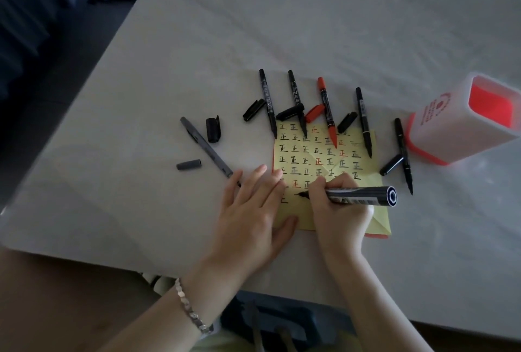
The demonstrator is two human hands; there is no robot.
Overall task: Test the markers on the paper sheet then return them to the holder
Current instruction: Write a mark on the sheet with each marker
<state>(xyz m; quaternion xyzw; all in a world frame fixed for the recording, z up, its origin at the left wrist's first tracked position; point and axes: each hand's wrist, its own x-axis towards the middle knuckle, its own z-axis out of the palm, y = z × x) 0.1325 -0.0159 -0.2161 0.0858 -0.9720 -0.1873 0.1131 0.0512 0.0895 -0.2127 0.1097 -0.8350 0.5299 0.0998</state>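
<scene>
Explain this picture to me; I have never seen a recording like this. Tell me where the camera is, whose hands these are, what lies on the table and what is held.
There is no machine here: a person works with bare hands, and the single camera sits on their head, looking down. The left hand lies flat, its fingers on the yellow paper sheet, which is covered in small test marks. The right hand grips a thick black marker, its tip on the sheet. On the table around the sheet's top lie four thin black markers, a red marker and, further left, a grey pen, with loose caps among them. A white and red holder is at the right.
</scene>
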